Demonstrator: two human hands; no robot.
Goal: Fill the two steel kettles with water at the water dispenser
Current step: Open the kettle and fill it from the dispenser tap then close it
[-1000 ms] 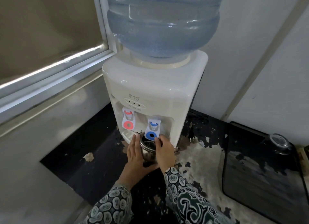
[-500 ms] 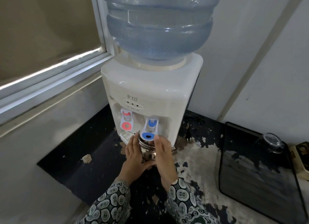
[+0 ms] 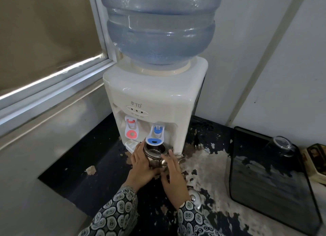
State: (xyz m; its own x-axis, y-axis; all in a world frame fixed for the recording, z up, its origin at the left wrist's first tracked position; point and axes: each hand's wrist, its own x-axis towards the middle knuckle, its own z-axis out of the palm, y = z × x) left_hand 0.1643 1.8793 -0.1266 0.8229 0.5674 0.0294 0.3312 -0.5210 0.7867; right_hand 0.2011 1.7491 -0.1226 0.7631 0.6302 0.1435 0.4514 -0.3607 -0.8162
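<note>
A small steel kettle (image 3: 155, 153) stands lidless on the counter, its open mouth right under the blue tap (image 3: 155, 136) of the white water dispenser (image 3: 155, 96). My left hand (image 3: 141, 165) wraps the kettle's left side. My right hand (image 3: 173, 174) rests on its right side, fingers up near the rim and the spout. A shiny steel lid (image 3: 194, 197) lies on the counter just behind my right wrist. Only one kettle is in view.
A red tap (image 3: 130, 129) sits left of the blue one, and a big blue water bottle (image 3: 160, 25) tops the dispenser. The worn black counter (image 3: 84, 161) carries a black tray (image 3: 271, 181) with an upturned glass (image 3: 280, 145) at right. A plug (image 3: 197, 144) lies beside the dispenser.
The view has dropped back a little. My right hand slid down from the kettle's rim along its side; the left hand keeps its hold. The kettle stays under the blue tap.
</note>
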